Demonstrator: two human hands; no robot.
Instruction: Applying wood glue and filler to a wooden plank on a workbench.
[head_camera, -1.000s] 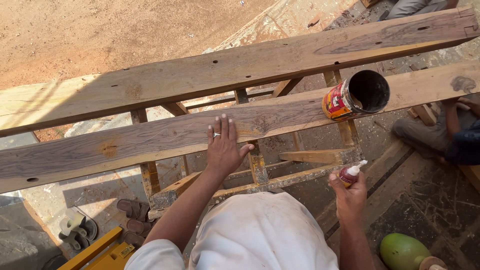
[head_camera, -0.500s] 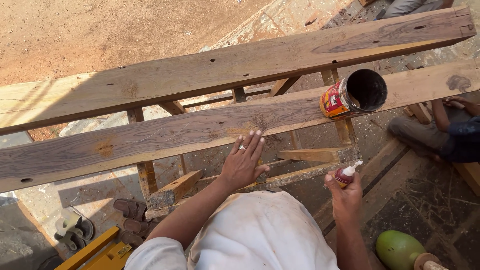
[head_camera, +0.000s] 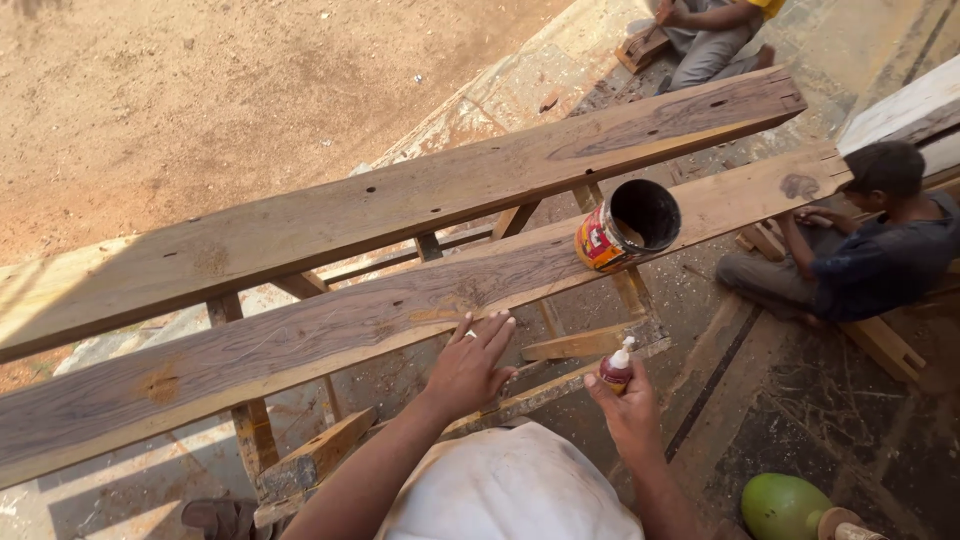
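Overhead, two planks (head_camera: 330, 330), one tin (head_camera: 625, 225), one bottle (head_camera: 617, 368).

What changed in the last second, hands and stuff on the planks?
The left hand slid right along the near plank and now rests at its near edge, fingers spread. The right hand still grips the small dark bottle with a white nozzle, lifted slightly. The open tin stayed put on the plank. The view has widened to show two seated people at right.
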